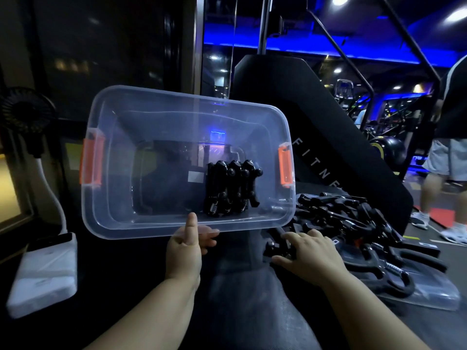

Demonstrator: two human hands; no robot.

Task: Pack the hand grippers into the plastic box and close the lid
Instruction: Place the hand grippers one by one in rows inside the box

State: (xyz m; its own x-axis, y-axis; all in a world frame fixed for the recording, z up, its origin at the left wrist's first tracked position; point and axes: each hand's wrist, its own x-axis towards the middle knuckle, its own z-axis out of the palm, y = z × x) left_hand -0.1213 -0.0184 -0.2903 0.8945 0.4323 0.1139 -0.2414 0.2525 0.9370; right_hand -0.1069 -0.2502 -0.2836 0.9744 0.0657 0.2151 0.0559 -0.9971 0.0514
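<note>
Okay, left hand (185,248) holds the clear plastic box (161,96) up off the surface (240,286), tilted so its open side faces the camera. Thumb lies straight up against the near wall, and the other fingers curl under the rim, so it's a pinch grip on the near edge. Box has an orange latch (92,160) at each short end. A few black hand grippers (232,188) lie side by side in the right part of the box, springs toward the near wall.

Right hand (310,253) is palm down at the near-left edge of the loose pile of grippers (353,223), to the right of the box. Its fingers are spread over one gripper (276,246), thumb and forefinger either side, touching it, not plainly closed. Clear lid (429,291) lies flat under the pile.

White power bank (45,271) and small fan (25,112) sit at left. Another person (449,147) stands far right.
</note>
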